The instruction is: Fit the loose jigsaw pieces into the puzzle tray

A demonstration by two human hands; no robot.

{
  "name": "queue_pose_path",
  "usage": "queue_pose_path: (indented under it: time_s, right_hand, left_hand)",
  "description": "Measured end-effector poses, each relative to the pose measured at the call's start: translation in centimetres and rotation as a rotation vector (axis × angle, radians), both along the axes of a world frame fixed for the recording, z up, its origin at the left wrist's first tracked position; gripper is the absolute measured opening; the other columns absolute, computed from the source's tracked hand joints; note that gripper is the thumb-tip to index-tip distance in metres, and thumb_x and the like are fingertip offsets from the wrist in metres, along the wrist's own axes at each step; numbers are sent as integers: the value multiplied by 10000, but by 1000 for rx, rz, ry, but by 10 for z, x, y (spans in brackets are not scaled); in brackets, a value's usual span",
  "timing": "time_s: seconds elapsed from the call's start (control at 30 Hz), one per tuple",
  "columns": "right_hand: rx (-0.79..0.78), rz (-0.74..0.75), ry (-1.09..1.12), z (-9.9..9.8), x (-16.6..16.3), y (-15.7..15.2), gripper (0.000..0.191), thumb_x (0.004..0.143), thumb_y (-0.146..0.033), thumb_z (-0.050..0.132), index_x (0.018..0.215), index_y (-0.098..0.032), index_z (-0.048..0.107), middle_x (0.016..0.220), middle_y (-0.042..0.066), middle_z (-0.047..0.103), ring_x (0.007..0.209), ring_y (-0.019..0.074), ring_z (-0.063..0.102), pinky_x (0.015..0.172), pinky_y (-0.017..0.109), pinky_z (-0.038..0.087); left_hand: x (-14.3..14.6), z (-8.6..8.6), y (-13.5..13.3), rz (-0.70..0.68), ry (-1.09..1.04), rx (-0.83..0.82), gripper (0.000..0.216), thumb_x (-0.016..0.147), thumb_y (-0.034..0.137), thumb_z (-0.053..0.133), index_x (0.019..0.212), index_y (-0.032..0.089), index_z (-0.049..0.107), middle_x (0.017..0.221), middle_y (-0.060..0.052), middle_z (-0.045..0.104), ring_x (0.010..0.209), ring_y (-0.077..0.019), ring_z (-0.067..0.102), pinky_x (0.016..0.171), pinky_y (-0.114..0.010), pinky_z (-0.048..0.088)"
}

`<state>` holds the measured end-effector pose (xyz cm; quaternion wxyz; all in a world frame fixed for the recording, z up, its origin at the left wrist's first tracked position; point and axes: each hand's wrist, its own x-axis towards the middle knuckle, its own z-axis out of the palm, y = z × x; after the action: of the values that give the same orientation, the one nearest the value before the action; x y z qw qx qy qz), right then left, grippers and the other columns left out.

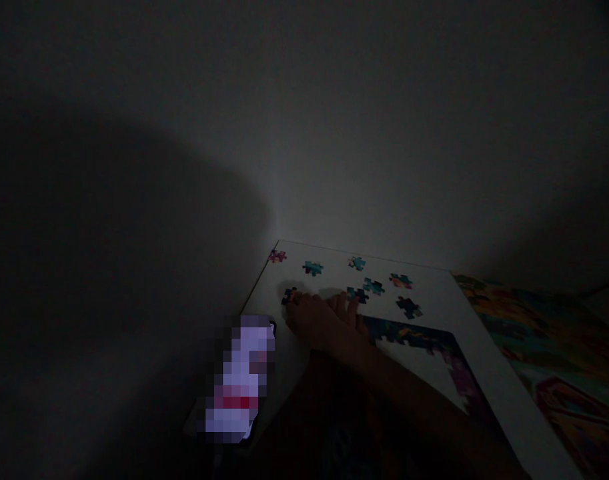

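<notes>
The scene is very dark. My right hand (324,321) lies flat on a white board (489,373), fingers stretched toward a dark blue puzzle piece (357,295). Its thumb side is next to another dark puzzle piece (289,297); I cannot tell whether they touch. Several loose pieces lie beyond the hand: a pink one (277,256), a teal one (313,268), and others to the right (401,281). An assembled strip of puzzle border (424,341) sits just right of my wrist. My left hand is not in view.
A phone with a lit screen (241,380) lies at the board's left edge. A colourful printed picture or box lid (549,347) lies to the right of the board. A plain wall rises behind.
</notes>
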<state>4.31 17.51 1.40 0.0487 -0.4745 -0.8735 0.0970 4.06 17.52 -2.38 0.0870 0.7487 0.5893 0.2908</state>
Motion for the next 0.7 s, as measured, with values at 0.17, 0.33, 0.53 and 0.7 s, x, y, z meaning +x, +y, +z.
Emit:
queue_pose_path:
  time_s: [0.17,0.33,0.53,0.7]
  right_hand:
    - [16,-160,46,1,1,4,432,846,-311,604,1270,-392,588,1173,113,672,1169,447,538,881,589,430]
    - [-51,-115,96,33,11,83,316,901,-269,536,1201,-274,635,1241,125,625,1128,303,583,919,412,447]
    - [-40,-133,21,28,33,136,480,824,-486,652,1145,-132,618,1238,220,595,1134,356,550,917,425,440]
    - [-97,-212,88,22,37,143,543,651,-431,814,1045,-140,581,1144,200,619,1069,343,576,842,386,464]
  left_hand:
    - [-3,3,-2,-17,17,-28,451,869,249,531,1303,140,589,1408,-178,517,1291,-383,464,1093,-539,343]
    - [-12,17,-5,-83,50,-33,381,909,206,475,1271,187,590,1269,-129,623,1209,-324,534,1046,-490,402]
    - [-11,34,-7,-82,123,-24,332,926,232,466,1211,122,596,1266,-158,597,1199,-305,512,1041,-478,396]
    - [-11,31,-7,-71,167,-4,340,930,251,480,1237,152,587,1305,-142,570,1211,-296,496,1047,-472,381]
